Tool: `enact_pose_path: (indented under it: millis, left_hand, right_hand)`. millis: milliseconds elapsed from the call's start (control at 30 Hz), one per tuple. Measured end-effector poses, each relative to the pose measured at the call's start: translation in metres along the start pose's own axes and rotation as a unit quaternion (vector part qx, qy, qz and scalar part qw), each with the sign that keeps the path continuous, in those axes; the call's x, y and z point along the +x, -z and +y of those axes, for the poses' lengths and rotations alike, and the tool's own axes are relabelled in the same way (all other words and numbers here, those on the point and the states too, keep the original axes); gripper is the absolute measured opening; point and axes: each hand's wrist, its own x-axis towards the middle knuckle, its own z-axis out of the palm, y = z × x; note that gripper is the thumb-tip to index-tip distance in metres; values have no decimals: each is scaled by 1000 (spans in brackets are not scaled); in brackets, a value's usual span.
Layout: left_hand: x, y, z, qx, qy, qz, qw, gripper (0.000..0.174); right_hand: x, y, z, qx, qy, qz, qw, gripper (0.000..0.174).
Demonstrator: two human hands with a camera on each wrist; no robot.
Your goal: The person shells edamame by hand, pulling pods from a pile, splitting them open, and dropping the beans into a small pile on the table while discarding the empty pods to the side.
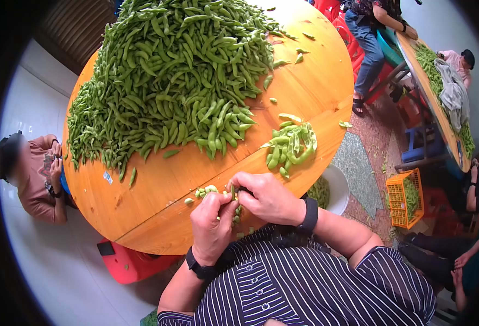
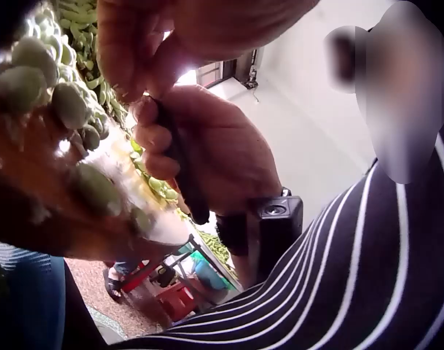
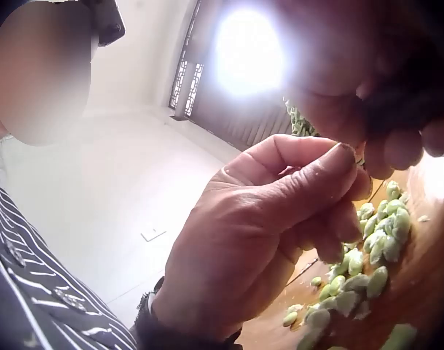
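Both hands meet over the near edge of the round table. The left hand (image 1: 211,221) pinches a green soybean pod (image 1: 233,191) between thumb and fingers; most of the pod is hidden. Close against it, the right hand (image 1: 266,198) has its fingers curled round a slim black tool (image 2: 182,164), whose tip is hidden at the fingertips. Shelled soybeans (image 3: 386,233) lie on the wood below the hands. To the right sits a small pile of opened pods (image 1: 291,145).
A large heap of soybean pods (image 1: 169,81) covers the back of the wooden table (image 1: 147,212). Beside its right edge stands a white tub (image 1: 337,190). An orange crate (image 1: 405,200) is on the floor, and a red stool (image 1: 133,263) is at the left. Other people sit around.
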Motion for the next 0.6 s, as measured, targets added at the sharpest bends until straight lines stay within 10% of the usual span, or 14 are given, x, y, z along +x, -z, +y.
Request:
enact_pose_path:
  millis: [33, 100, 367, 500, 567, 600]
  left_hand:
    - [-1, 1, 0, 0, 1, 0, 1000, 10]
    - [-3, 4, 0, -274, 277, -17, 921, 7]
    - [9, 23, -5, -507, 381, -94, 767, 5]
    - [0, 6, 0, -251, 283, -38, 925, 11]
    - [2, 8, 5, 69, -2, -24, 997, 17]
    - [2, 6, 6, 82, -17, -21, 996, 17]
  right_hand:
    - [1, 1, 0, 2, 5, -13, 1000, 13]
    - [2, 2, -1, -4, 13, -14, 1000, 12]
    - [2, 9, -4, 71, -25, -54, 996, 12]
    - [2, 10, -6, 52, -47, -40, 997, 15]
    - [1, 9, -8, 48, -55, -40, 996, 15]
    - [1, 8, -9, 46, -59, -29, 997, 15]
